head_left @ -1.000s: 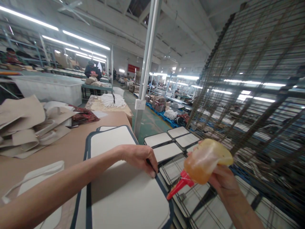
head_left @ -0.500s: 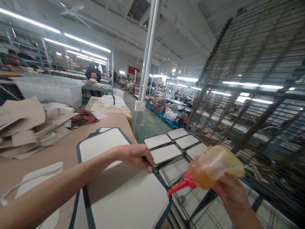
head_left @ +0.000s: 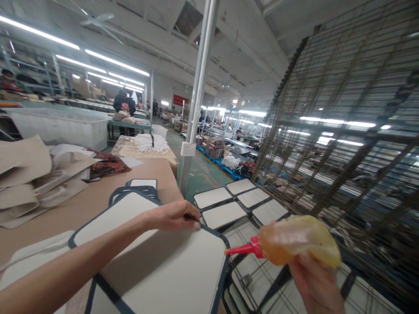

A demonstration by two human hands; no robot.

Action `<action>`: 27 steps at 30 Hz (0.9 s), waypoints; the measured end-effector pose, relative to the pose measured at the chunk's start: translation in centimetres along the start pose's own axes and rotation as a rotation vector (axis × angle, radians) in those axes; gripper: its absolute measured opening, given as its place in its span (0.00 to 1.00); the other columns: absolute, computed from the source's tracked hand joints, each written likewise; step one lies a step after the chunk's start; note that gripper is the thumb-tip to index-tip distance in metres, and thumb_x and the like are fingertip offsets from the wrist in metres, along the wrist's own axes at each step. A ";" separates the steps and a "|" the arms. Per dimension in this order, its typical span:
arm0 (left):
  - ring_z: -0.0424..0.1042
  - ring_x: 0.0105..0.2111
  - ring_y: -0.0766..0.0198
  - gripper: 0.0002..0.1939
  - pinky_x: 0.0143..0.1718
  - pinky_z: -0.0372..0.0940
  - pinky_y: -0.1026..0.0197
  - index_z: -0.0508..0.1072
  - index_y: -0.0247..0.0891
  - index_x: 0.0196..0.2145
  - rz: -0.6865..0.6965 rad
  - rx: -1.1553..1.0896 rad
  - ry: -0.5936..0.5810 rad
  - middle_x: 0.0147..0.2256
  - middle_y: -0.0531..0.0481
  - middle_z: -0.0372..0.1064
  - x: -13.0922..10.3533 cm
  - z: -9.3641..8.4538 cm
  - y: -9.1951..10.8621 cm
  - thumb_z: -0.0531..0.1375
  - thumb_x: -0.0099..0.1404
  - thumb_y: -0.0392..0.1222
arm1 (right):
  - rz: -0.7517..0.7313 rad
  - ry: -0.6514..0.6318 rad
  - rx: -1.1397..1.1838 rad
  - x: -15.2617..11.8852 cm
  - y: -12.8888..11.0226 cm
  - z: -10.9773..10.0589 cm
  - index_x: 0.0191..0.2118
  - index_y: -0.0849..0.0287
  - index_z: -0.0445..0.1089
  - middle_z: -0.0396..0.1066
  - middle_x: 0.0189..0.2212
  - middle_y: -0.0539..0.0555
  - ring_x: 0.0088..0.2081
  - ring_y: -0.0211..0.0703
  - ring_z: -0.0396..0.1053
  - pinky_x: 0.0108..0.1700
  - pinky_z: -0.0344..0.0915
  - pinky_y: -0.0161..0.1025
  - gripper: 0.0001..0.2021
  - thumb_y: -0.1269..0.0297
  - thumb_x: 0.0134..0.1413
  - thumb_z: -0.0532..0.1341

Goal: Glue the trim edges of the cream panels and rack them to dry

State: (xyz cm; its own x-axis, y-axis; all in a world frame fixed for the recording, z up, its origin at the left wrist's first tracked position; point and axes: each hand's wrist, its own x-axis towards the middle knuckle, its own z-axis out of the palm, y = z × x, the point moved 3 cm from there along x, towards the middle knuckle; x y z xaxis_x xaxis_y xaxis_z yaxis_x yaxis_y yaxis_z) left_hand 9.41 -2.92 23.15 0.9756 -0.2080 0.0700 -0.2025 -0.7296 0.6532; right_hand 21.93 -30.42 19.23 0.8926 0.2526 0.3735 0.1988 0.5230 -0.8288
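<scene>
My left hand (head_left: 176,216) pinches the far edge of a cream panel (head_left: 170,270) with a dark blue border, its forearm crossing from the lower left. In my right hand (head_left: 310,274) is a translucent bottle (head_left: 299,240) of amber-yellow liquid, lying nearly level. The bottle's red nozzle (head_left: 244,249) points left, and its tip is at the panel's right edge, near the far corner. Another bordered panel (head_left: 108,213) lies beneath my left forearm.
Bordered panels (head_left: 224,213) rest on wire racks at the right, beside a tall wire mesh rack (head_left: 343,109). Beige pieces (head_left: 22,161) lie on the brown table (head_left: 153,170) at left. A metal post (head_left: 196,87) rises beyond. People stand farther back.
The held panel has turned, and my left hand has shifted left with its edge. The bottle has tilted closer to level, its nozzle tip moving up along the border.
</scene>
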 end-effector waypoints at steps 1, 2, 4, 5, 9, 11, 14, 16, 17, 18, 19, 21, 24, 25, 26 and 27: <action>0.56 0.23 0.71 0.11 0.24 0.51 0.70 0.67 0.33 0.23 -0.012 0.004 0.008 0.21 0.57 0.57 -0.1 0.1 0.0 0.54 0.60 0.41 | -0.010 0.002 0.001 0.0 -0.1 0.1 0.54 0.44 0.62 0.74 0.40 0.51 0.45 0.56 0.69 0.52 0.62 0.56 0.32 0.60 0.40 0.69; 0.55 0.23 0.71 0.11 0.24 0.50 0.69 0.66 0.33 0.23 -0.019 0.007 0.013 0.21 0.57 0.56 -0.1 0.1 0.0 0.54 0.60 0.41 | -0.012 0.001 0.001 0.0 -0.1 0.2 0.54 0.43 0.62 0.74 0.40 0.50 0.44 0.54 0.69 0.52 0.62 0.55 0.32 0.60 0.40 0.69; 0.54 0.23 0.71 0.12 0.23 0.49 0.69 0.65 0.34 0.23 -0.026 0.001 0.009 0.21 0.57 0.54 -0.2 0.4 -0.2 0.53 0.61 0.42 | 0.002 0.001 -0.003 0.0 -0.2 0.3 0.54 0.42 0.62 0.74 0.38 0.49 0.42 0.51 0.70 0.50 0.64 0.52 0.32 0.61 0.40 0.69; 0.54 0.23 0.71 0.12 0.23 0.49 0.68 0.64 0.34 0.23 -0.031 -0.004 0.008 0.21 0.57 0.53 -0.2 0.6 -0.4 0.53 0.61 0.43 | 0.007 0.013 -0.008 -0.1 -0.1 0.2 0.54 0.42 0.62 0.75 0.38 0.49 0.40 0.50 0.71 0.49 0.65 0.50 0.32 0.61 0.40 0.69; 0.52 0.22 0.71 0.13 0.23 0.47 0.68 0.61 0.35 0.22 -0.051 -0.024 0.033 0.21 0.58 0.51 -0.2 1.2 -1.3 0.52 0.61 0.44 | -0.041 0.075 -0.020 -0.1 0.3 -0.4 0.52 0.48 0.66 0.75 0.31 0.52 0.30 0.48 0.72 0.37 0.70 0.46 0.33 0.61 0.34 0.71; 0.51 0.22 0.71 0.13 0.23 0.47 0.67 0.60 0.36 0.22 -0.065 -0.039 0.037 0.20 0.58 0.50 -0.2 1.3 -1.7 0.52 0.61 0.44 | -0.049 0.067 -0.011 0.0 0.6 -0.5 0.50 0.49 0.67 0.74 0.27 0.53 0.28 0.49 0.72 0.33 0.71 0.45 0.32 0.62 0.32 0.72; 0.51 0.22 0.71 0.13 0.23 0.47 0.67 0.60 0.36 0.22 -0.090 -0.047 0.040 0.21 0.58 0.50 -0.2 1.4 -2.3 0.51 0.62 0.44 | -0.032 0.054 -0.004 0.0 0.7 -0.3 0.47 0.49 0.70 0.74 0.25 0.52 0.28 0.49 0.72 0.32 0.71 0.44 0.30 0.62 0.30 0.72; 0.52 0.23 0.70 0.13 0.24 0.47 0.67 0.60 0.36 0.23 -0.095 -0.044 0.046 0.21 0.58 0.50 -0.2 1.4 -2.6 0.51 0.62 0.44 | -0.032 0.058 -0.008 -0.1 0.7 -0.2 0.45 0.48 0.71 0.73 0.25 0.53 0.28 0.50 0.72 0.33 0.71 0.46 0.28 0.62 0.30 0.72; 0.52 0.23 0.70 0.13 0.24 0.47 0.67 0.60 0.36 0.23 -0.096 -0.045 0.046 0.21 0.58 0.51 -0.2 1.5 -2.7 0.51 0.62 0.44 | -0.029 0.055 -0.011 -0.2 0.7 -0.2 0.45 0.49 0.71 0.73 0.25 0.53 0.28 0.51 0.72 0.33 0.71 0.47 0.28 0.62 0.30 0.72; 0.52 0.23 0.70 0.13 0.24 0.47 0.67 0.60 0.36 0.23 -0.099 -0.047 0.047 0.21 0.58 0.51 -0.2 1.5 -2.8 0.51 0.62 0.44 | -0.020 0.045 -0.013 -0.3 0.7 -0.2 0.44 0.49 0.71 0.74 0.25 0.54 0.29 0.52 0.72 0.34 0.71 0.48 0.26 0.62 0.31 0.72; 0.52 0.23 0.70 0.13 0.24 0.47 0.67 0.61 0.36 0.23 -0.106 -0.050 0.050 0.21 0.58 0.51 -0.1 1.6 -2.9 0.51 0.62 0.44 | -0.008 0.026 -0.014 -0.4 0.7 -0.3 0.44 0.50 0.72 0.74 0.26 0.55 0.30 0.53 0.72 0.35 0.71 0.50 0.25 0.61 0.32 0.71; 0.53 0.24 0.70 0.13 0.24 0.47 0.67 0.61 0.36 0.23 -0.119 -0.053 0.056 0.22 0.57 0.52 -0.1 1.6 -2.9 0.51 0.62 0.45 | 0.023 -0.026 -0.017 -0.6 0.9 -0.4 0.43 0.52 0.72 0.74 0.28 0.57 0.31 0.54 0.72 0.37 0.70 0.54 0.22 0.60 0.35 0.70; 0.53 0.24 0.70 0.13 0.24 0.48 0.67 0.62 0.36 0.24 -0.121 -0.051 0.070 0.22 0.57 0.52 0.1 1.6 -3.1 0.51 0.62 0.46 | 0.054 -0.047 -0.020 -0.7 1.1 -0.7 0.43 0.53 0.72 0.74 0.29 0.58 0.32 0.55 0.72 0.39 0.69 0.56 0.23 0.60 0.36 0.70; 0.53 0.23 0.70 0.14 0.24 0.47 0.67 0.62 0.36 0.24 -0.120 -0.051 0.074 0.21 0.57 0.52 0.2 1.6 -3.3 0.51 0.62 0.46 | 0.055 -0.022 -0.021 -0.7 1.2 -0.8 0.43 0.53 0.72 0.74 0.29 0.58 0.32 0.56 0.72 0.38 0.69 0.57 0.24 0.59 0.33 0.70; 0.53 0.23 0.69 0.14 0.24 0.47 0.67 0.63 0.36 0.23 -0.118 -0.052 0.079 0.21 0.57 0.52 0.3 1.7 -3.5 0.51 0.62 0.46 | 0.056 0.009 -0.022 -0.7 1.2 -0.8 0.44 0.53 0.72 0.74 0.28 0.58 0.32 0.56 0.72 0.38 0.70 0.57 0.27 0.59 0.31 0.71; 0.53 0.23 0.69 0.14 0.24 0.47 0.67 0.63 0.36 0.24 -0.116 -0.055 0.081 0.21 0.57 0.52 0.3 1.7 -3.7 0.51 0.62 0.47 | 0.056 0.040 -0.024 -0.7 1.2 -0.9 0.45 0.52 0.71 0.74 0.28 0.58 0.32 0.57 0.72 0.37 0.70 0.57 0.29 0.58 0.28 0.72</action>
State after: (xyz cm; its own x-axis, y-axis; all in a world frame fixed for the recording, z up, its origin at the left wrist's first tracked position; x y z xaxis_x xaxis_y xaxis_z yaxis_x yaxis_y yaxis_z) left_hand 10.34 -1.41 19.50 0.9963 -0.0696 0.0508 -0.0852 -0.7086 0.7004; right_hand 21.93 -30.67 17.58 0.9180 0.2477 0.3098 0.1574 0.4893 -0.8578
